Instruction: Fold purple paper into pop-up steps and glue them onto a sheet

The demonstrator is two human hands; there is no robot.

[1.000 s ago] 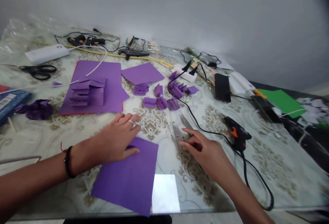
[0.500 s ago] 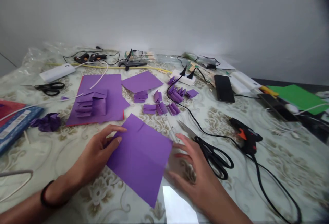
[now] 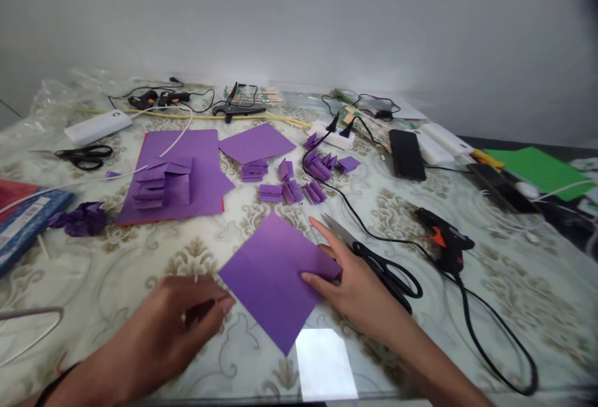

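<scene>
A square sheet of purple paper (image 3: 280,282) lies turned like a diamond just above the patterned table. My right hand (image 3: 350,276) grips its right corner, thumb on top and fingers beneath, while the index finger points away. Beside the sheet's left corner is my left hand (image 3: 187,320), its fingers curled and thumb tip brought against the index finger; nothing shows between them. Black-handled scissors (image 3: 392,273) lie partly behind my right hand. Beyond the sheet are several small folded purple paper pieces (image 3: 292,190).
A purple sheet stack (image 3: 205,173) with folded strips sits at the back left, near crumpled purple paper (image 3: 84,219). To the right rest a glue gun (image 3: 446,239) with its looping cable and a black phone (image 3: 407,154). A white power strip (image 3: 334,136) stands behind.
The purple sheet has shifted right and turned flatter. My right hand has closed on its right corner. My left hand has come off the sheet's left edge and moved nearer to me.
</scene>
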